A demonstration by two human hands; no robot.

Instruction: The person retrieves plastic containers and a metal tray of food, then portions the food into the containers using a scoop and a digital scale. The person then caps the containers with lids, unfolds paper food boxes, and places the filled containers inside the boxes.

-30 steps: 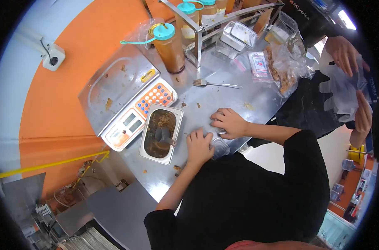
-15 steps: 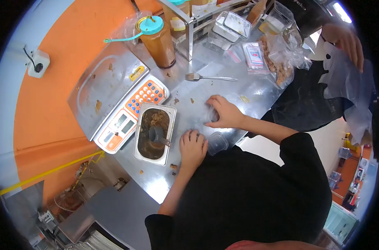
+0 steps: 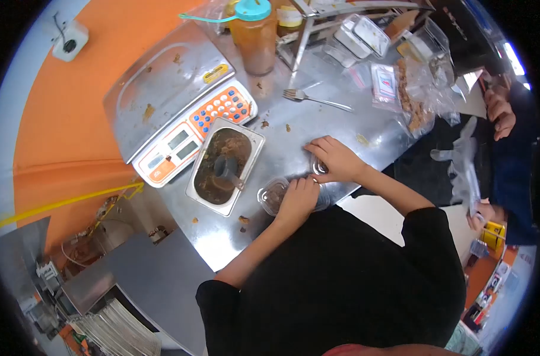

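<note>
Head view, the only one: left hand (image 3: 299,200) lies over the near side of the left tub (image 3: 264,199), its fingers slightly bent and close together. Whether they grip its edge or only rest on it, I cannot tell. Right hand (image 3: 339,161) arches over the right tub (image 3: 318,168), fingers and thumb curved round it, apparently grasping it. Both tubs are clear and stand on the table (image 3: 335,127) in front of the body; the left one shows something brown inside, and I cannot tell whether it is lidded. Another clear tub (image 3: 324,199), partly hidden, is beside the left hand, close to the black shirt.

Handling these well, I judge, means touching rims rather than middles, since such thin plastic probably flexes. Pressure should go straight down and evenly round the edge; a one-sided push could tip a tub or slide it on the smooth metal. The left elbow should clear the third tub.

Left of the hands, the pan (image 3: 256,141), with a scoop (image 3: 225,166) in it, stands against the scale (image 3: 174,155), near enough to be knocked by a wide sweep. Crumbs (image 3: 244,219) lie nearby; clean fingertips help.
</note>
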